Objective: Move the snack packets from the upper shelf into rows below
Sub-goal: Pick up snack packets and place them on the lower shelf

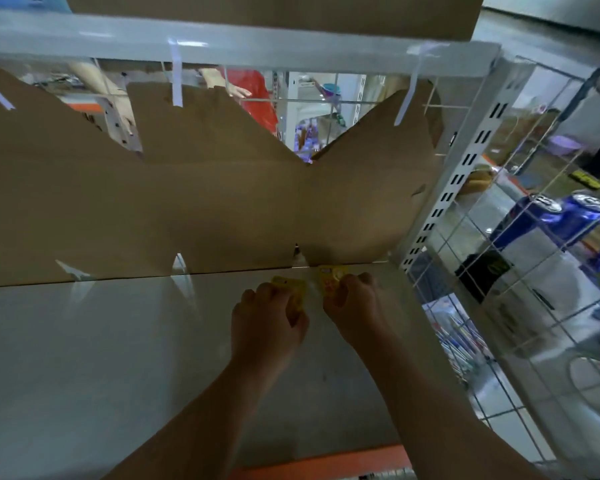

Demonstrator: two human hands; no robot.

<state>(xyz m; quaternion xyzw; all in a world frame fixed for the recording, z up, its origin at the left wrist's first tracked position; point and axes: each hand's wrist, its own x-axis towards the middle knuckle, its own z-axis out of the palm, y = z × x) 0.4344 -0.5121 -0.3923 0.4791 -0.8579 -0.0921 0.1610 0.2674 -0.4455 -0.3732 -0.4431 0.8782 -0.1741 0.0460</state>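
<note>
Both my hands reach to the back of a pale grey shelf (101, 358), close to the cardboard backing. My left hand (267, 320) has its fingers curled round a yellow snack packet (293, 289). Just to its right, my right hand (354, 306) grips a second yellow snack packet (329, 280). The two packets sit nearly side by side at the shelf's rear edge, mostly covered by my fingers. I cannot tell whether the packets rest on the shelf or are lifted off it.
Torn brown cardboard (205, 202) taped to the frame forms the back wall. A white wire mesh side panel (506, 237) closes the right, with blue cans (551, 220) behind it. The shelf's orange front edge (319, 465) runs below my forearms. A person in red (257, 95) stands beyond.
</note>
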